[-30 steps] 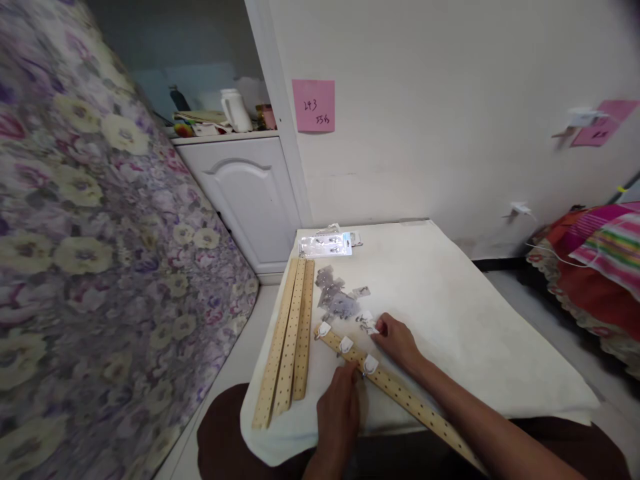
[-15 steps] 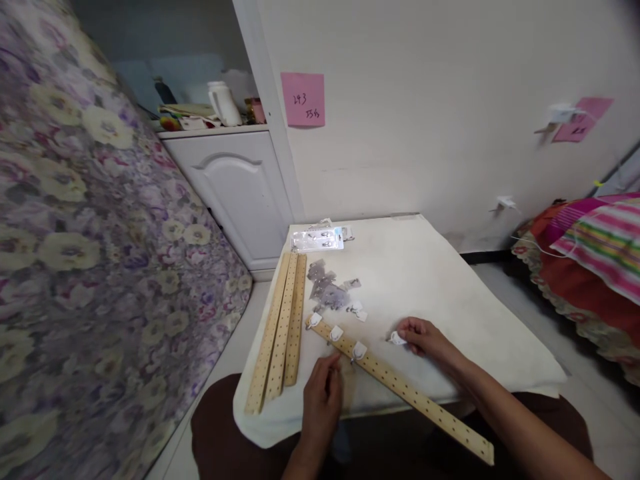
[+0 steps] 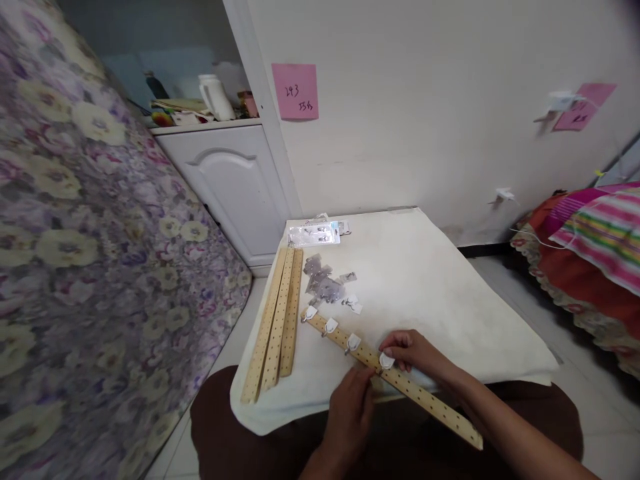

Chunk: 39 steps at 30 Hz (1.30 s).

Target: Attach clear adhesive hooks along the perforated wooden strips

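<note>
1. Where the perforated wooden strip (image 3: 427, 401) crosses the near side of the cloth-covered counter (image 3: 450, 293), both hands meet it around its middle; its far end points left, and its near end juts past the counter's edge above the person's lap.

2. The right grip (image 3: 411, 352) is nearly closed, thumb and fingers pinching a white tag (image 3: 387, 361) by its far, right side. The tag sits at the fingertips, over the strip, with the palm to the right of it.

3. The left grip (image 3: 350, 399) lies on the near side of the strip, curled, its fingertips at the wood's edge just below the held tag. They are too small in view to tell whether they pinch the edge or only press against it.

4. Three more white tags (image 3: 331, 326) stand in a spaced row along the strip, from its far end toward the hands, each with a bit of metal showing at the near edge.

5. Beyond the strip, well apart from both hands, lie a loose white piece (image 3: 354, 305) and a heap of small clear packets (image 3: 325, 287).

6. Left of these, three wooden strips (image 3: 279, 327) lie side by side, and a larger clear package (image 3: 313, 234) rests near their far ends.
</note>
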Available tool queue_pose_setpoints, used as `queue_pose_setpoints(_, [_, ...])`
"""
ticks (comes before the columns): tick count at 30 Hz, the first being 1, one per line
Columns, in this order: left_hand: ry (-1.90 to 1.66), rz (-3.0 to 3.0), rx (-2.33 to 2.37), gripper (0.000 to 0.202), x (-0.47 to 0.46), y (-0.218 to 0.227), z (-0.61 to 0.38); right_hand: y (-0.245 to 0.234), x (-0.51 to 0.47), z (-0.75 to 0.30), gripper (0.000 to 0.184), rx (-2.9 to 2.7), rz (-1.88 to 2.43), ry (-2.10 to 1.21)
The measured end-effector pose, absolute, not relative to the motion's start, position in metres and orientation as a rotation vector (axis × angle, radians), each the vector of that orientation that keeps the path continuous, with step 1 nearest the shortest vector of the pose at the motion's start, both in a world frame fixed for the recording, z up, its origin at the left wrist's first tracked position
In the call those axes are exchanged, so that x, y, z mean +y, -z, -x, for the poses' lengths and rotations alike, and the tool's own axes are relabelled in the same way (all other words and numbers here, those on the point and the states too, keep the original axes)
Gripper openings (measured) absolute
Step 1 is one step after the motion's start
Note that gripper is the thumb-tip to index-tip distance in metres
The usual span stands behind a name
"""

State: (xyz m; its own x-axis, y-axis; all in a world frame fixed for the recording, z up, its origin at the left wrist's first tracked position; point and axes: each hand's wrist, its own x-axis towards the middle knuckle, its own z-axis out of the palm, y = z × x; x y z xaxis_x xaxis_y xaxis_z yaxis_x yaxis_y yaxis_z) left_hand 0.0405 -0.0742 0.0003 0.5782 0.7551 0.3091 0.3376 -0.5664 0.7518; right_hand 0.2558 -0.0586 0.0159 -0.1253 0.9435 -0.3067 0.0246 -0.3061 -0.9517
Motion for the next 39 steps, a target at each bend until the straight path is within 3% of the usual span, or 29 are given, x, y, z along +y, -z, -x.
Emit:
queue_pose_setpoints(9, [-0.810,-2.168,0.833,0.046,-0.075,0.003,-0.038,-0.024,-0.061,-0.246,0.016,-1.176,1.426,-1.432])
queue_pose_setpoints(39, [-0.802,-2.161,0.821,0.058,-0.067,0.002,-0.041,-0.012,-0.059,-0.246,0.015,-1.253,1.488,-1.373])
